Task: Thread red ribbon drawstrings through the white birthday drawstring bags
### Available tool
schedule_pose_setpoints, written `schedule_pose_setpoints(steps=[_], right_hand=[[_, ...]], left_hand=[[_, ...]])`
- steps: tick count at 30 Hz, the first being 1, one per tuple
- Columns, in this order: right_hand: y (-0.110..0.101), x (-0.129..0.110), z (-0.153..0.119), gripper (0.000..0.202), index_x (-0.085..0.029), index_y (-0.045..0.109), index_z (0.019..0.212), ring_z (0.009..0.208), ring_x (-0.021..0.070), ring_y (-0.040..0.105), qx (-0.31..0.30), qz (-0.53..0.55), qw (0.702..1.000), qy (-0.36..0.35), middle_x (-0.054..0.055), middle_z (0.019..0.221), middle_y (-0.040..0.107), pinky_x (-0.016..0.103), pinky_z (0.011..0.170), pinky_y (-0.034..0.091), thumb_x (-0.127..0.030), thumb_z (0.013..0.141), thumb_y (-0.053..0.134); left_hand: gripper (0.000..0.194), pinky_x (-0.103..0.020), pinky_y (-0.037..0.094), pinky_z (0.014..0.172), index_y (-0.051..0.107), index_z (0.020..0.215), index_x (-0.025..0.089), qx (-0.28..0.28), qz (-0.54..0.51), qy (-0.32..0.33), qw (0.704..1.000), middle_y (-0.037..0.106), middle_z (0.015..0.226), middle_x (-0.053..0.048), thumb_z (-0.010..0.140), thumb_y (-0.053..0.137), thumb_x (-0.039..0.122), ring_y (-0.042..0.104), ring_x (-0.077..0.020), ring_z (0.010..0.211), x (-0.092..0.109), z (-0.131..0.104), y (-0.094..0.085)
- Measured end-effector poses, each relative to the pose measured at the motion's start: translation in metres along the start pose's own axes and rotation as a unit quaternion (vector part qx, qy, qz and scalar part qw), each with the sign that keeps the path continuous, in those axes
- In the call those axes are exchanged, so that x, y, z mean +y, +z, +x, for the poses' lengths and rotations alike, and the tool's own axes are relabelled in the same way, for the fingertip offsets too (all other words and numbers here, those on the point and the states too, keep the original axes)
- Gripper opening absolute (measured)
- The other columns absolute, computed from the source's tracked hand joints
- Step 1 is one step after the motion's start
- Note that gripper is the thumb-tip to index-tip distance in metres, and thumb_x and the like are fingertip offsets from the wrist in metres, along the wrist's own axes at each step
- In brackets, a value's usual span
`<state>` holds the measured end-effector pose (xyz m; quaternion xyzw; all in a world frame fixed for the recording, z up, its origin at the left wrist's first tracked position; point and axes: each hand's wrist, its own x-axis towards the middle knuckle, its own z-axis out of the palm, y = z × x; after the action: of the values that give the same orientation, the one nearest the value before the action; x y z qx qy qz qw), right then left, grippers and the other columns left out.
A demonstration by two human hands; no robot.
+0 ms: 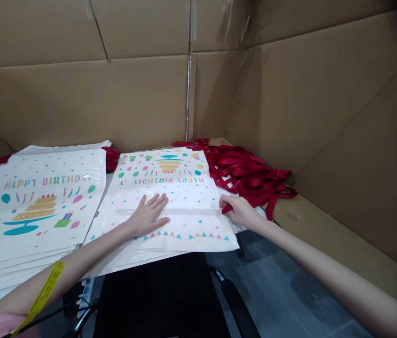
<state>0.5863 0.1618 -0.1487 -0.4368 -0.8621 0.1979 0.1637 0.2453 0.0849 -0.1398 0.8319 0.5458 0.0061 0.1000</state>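
Note:
A white glossy sheet (pixel 187 197), printed with an upside-down HAPPY BIRTHDAY, a cake and bunting, lies before me with a crease across it. My left hand (pixel 149 216) rests flat on its middle, fingers spread. At the sheet's right edge my right hand (pixel 239 211) is closed, its fingertips pinching a bit of red ribbon (pixel 227 209). Just beyond that hand lies a heap of red ribbons (pixel 244 169), partly against the sheet. To the left is a stack of similar printed sheets (pixel 43 202), with the lettering upright and more red ribbon showing behind it.
Tall cardboard walls (pixel 142 98) enclose the back and right sides. A cardboard ledge (pixel 311 225) runs along the right. Below the table's front edge are a black chair seat (pixel 159 300) and its armrest (pixel 237 305). Cables hang at the lower left.

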Motion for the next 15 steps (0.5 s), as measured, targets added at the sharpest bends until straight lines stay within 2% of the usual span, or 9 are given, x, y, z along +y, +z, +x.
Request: schedule_pose_setpoints(steps=[2,5,10,15], right_hand=[[-0.001,0.0,0.001,0.026,-0.018,0.054,0.079,0.079,0.0173,0.058,-0.002,0.01,1.0,-0.003,0.003,0.081,0.063,0.023,0.069,0.039,-0.001,0.062,0.043],[-0.011,0.011,-0.007,0.017,-0.018,0.053,0.08,0.076,0.0176,0.058,-0.012,0.022,0.999,0.026,0.003,0.08,0.063,0.025,0.068,0.04,-0.008,0.068,0.047],[-0.03,0.032,-0.022,0.009,-0.018,0.054,0.081,0.079,0.0192,0.059,-0.03,0.037,0.998,0.042,0.004,0.083,0.064,0.027,0.071,0.041,-0.019,0.072,0.053],[-0.031,0.043,-0.02,0.007,-0.019,0.055,0.08,0.079,0.0191,0.059,-0.027,0.029,0.999,0.027,0.003,0.083,0.064,0.027,0.072,0.042,-0.022,0.074,0.055]], left_hand=[[0.07,-0.052,0.002,0.112,0.01,0.149,0.027,0.0,-0.004,0.0,1.0,0.007,0.155,-0.003,0.091,0.02,0.064,0.008,-0.0284,0.142,0.003,0.004,0.0],[0.069,-0.053,0.001,0.112,0.009,0.149,0.029,-0.008,-0.014,0.003,1.0,0.006,0.154,-0.003,0.091,0.021,0.064,0.009,-0.028,0.142,-0.003,-0.001,-0.004],[0.069,-0.057,0.002,0.111,0.011,0.149,0.03,-0.019,-0.018,-0.041,0.999,0.009,0.154,-0.002,0.09,0.024,0.064,0.011,-0.0297,0.141,-0.037,-0.027,-0.014],[0.07,-0.059,0.002,0.11,0.01,0.148,0.031,-0.018,-0.021,-0.084,0.996,0.01,0.154,-0.002,0.09,0.027,0.065,0.01,-0.0308,0.141,-0.065,-0.049,-0.014]])
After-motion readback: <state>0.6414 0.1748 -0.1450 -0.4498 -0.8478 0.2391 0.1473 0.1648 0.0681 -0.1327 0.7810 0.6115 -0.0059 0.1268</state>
